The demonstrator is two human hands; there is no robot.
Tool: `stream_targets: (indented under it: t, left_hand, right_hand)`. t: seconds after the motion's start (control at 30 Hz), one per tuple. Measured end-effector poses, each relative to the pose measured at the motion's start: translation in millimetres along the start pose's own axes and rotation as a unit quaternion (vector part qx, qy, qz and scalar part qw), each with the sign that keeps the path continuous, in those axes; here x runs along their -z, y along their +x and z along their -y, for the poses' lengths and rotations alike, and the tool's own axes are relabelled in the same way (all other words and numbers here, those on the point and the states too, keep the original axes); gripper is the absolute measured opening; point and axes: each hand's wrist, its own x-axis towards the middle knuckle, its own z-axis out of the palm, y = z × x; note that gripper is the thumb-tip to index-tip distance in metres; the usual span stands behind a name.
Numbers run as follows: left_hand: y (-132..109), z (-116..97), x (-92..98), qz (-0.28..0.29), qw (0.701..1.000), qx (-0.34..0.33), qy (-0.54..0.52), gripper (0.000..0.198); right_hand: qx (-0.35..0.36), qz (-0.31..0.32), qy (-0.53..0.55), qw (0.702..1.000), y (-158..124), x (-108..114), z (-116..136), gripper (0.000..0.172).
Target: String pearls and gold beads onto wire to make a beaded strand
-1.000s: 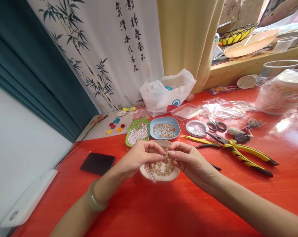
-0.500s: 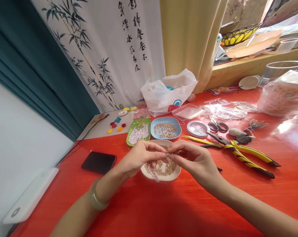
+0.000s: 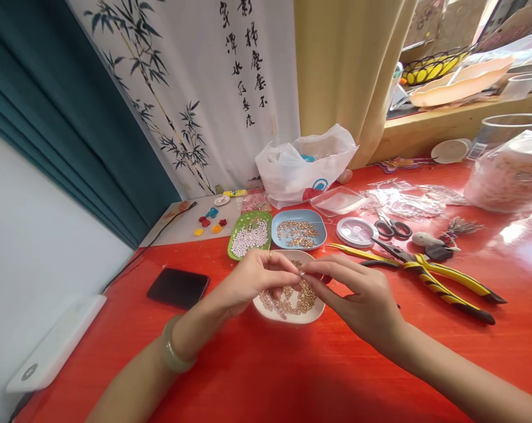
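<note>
My left hand (image 3: 259, 273) is closed in a pinch above the white dish (image 3: 266, 317). A short strand of clear pink beads (image 3: 280, 306) hangs below its fingers, over the dish's near edge. My right hand (image 3: 363, 291) meets it from the right, thumb and forefinger pinched at a tiny shiny spot too small to name. The fingertips of both hands almost touch. Loose gold beads (image 3: 305, 301) lie in the dish under the hands.
Behind the dish stand a green tray (image 3: 231, 252) of white pearl beads and a blue tray (image 3: 322, 238) of gold pieces. Pliers (image 3: 428, 276) and scissors (image 3: 393, 228) lie to the right, a phone (image 3: 178, 288) to the left. A plastic bag (image 3: 288, 170) sits at the back.
My right hand has drawn slightly right, its fingers straighter. The pink strand hangs a little higher and further right. The whole view has shifted slightly.
</note>
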Motion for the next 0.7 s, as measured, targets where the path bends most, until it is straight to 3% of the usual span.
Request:
stream_targets:
  t: [0.17,0.43,0.7]
  left_hand:
    - [0.5,-0.8,-2.4,-0.003,1.0,-0.003,0.006,0.008]
    - [-0.1,0.0,-1.3,0.01,1.0,0.014,-0.011,0.014]
    - [0.7,-0.8,0.4,0.023,0.999,0.012,-0.041,0.018]
  right_hand:
    - [0.051,0.005,-0.063,0.997,1.7,0.3,-1.2,0.014]
    - [0.072,0.008,-0.094,0.993,4.1,1.9,-0.8,0.018]
    - [0.03,0.001,-0.012,0.999,8.5,8.0,3.7,0.016]
